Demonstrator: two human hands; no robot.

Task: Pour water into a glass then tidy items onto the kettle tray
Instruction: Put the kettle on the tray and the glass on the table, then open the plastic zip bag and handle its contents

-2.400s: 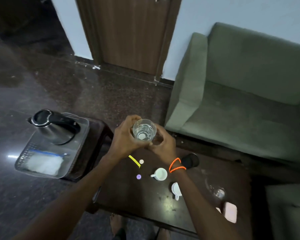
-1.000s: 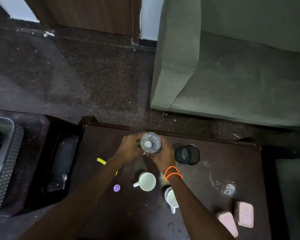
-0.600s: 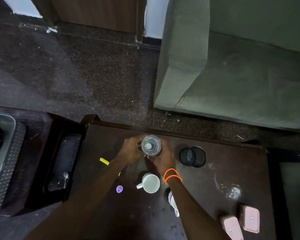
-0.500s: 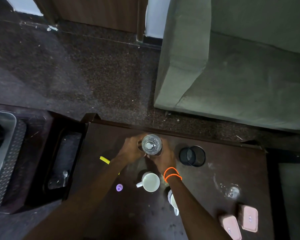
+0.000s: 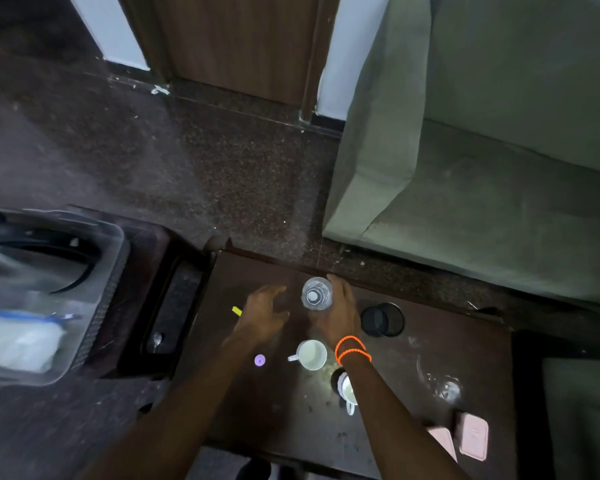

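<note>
A clear glass [image 5: 316, 293] holding water, with a white round spot showing in its middle, stands near the far edge of the dark wooden table [image 5: 430, 348]. My right hand [image 5: 340, 317] wraps its right side. My left hand [image 5: 264, 317] is off it, just to the left, fingers spread and holding nothing. At the far left, blurred, the clear kettle tray [image 5: 118, 271] holds the steel kettle [image 5: 32, 247] and a white bag [image 5: 18, 341].
On the table lie two white mugs [image 5: 311, 355] [image 5: 347, 393], a black cup [image 5: 382, 320], a second clear glass [image 5: 444, 386], pink boxes [image 5: 473, 439], a purple cap [image 5: 260, 360] and a yellow item [image 5: 237, 310]. A green sofa [image 5: 465, 202] stands beyond.
The glass came down from mid-air onto the table. My left hand has let go of it and opened to the left. The view swung left, bringing the kettle tray back in.
</note>
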